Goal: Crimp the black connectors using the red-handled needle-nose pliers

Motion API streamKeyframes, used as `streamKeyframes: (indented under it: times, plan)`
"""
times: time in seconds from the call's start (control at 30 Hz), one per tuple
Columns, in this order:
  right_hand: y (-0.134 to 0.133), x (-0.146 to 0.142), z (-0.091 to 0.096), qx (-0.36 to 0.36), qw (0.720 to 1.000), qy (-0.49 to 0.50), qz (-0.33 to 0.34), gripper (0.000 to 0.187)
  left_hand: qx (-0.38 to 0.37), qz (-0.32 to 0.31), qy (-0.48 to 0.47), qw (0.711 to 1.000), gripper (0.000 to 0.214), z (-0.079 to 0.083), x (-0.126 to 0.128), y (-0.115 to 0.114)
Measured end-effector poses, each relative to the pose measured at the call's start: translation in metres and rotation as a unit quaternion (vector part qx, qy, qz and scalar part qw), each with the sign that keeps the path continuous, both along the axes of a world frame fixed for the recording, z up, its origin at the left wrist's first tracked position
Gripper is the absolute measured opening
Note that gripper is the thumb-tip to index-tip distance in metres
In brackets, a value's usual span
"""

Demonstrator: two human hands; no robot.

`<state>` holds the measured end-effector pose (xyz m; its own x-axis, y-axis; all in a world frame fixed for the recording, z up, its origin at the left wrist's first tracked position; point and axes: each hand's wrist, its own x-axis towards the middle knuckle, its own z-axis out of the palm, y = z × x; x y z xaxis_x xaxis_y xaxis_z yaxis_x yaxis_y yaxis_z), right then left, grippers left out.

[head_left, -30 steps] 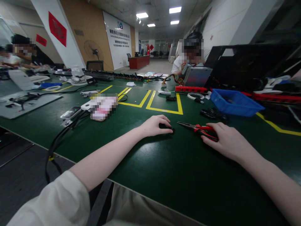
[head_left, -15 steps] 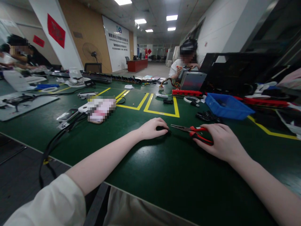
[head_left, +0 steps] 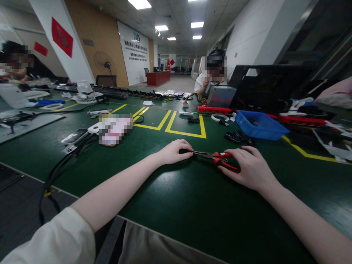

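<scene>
My left hand (head_left: 173, 151) rests on the green table (head_left: 170, 205), its fingers curled over a small black part (head_left: 183, 150) that is mostly hidden. My right hand (head_left: 249, 169) lies over the red handles of a pair of needle-nose pliers (head_left: 218, 158), fingers bent around them. The pliers lie flat, and their metal tips point left and reach the black part under my left fingers.
A blue bin (head_left: 260, 125) and black parts (head_left: 238, 137) sit beyond my right hand. Yellow tape lines (head_left: 184, 132) mark the table. A phone and cables (head_left: 79, 137) lie at left. A person (head_left: 213, 75) sits across the table; other people are at far left.
My right hand has slid the pliers leftward, so their tips now meet the black part under my left hand. My left hand has stayed put.
</scene>
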<state>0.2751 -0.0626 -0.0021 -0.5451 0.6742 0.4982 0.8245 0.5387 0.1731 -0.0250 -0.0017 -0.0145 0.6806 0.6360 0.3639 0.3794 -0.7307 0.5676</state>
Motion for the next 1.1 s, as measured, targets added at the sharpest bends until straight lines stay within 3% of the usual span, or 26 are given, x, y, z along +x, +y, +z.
streamKeyframes:
  times: [0.63,1.1]
  plan:
    - [-0.0010,0.0061,0.0030,-0.004,1.000,0.014,-0.006,0.048,0.004,0.009,0.023,1.000,0.026,0.0020,0.0005,0.0006]
    - [-0.0024,0.0069,0.0042,-0.007,1.000,0.018,-0.010,0.047,-0.051,-0.008,-0.017,0.998,0.028,0.0040,0.0007,0.0005]
